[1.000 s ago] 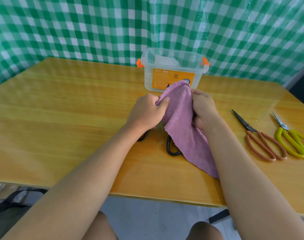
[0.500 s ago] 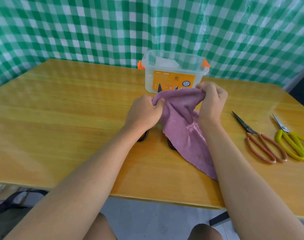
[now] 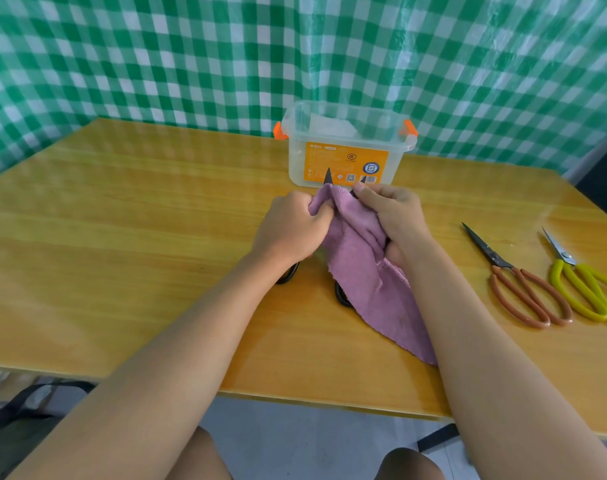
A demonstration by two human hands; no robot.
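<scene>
A purple cloth hangs over a pair of black-handled scissors in the middle of the wooden table. The scissors stand open, both blade tips poking up above the cloth in front of the box. My left hand grips the scissors near the left blade together with a fold of the cloth. My right hand holds the cloth wrapped over the right blade. The black handle loops show below my hands; the blades are mostly hidden.
A clear plastic box with orange clips and an orange label stands just behind my hands. Brown-handled scissors and yellow-handled scissors lie at the right. A green checked curtain backs the table.
My right hand has come down from the raised cloth edge and now closes the cloth over the right blade. The left hand stays in place. Both blade tips now show.
</scene>
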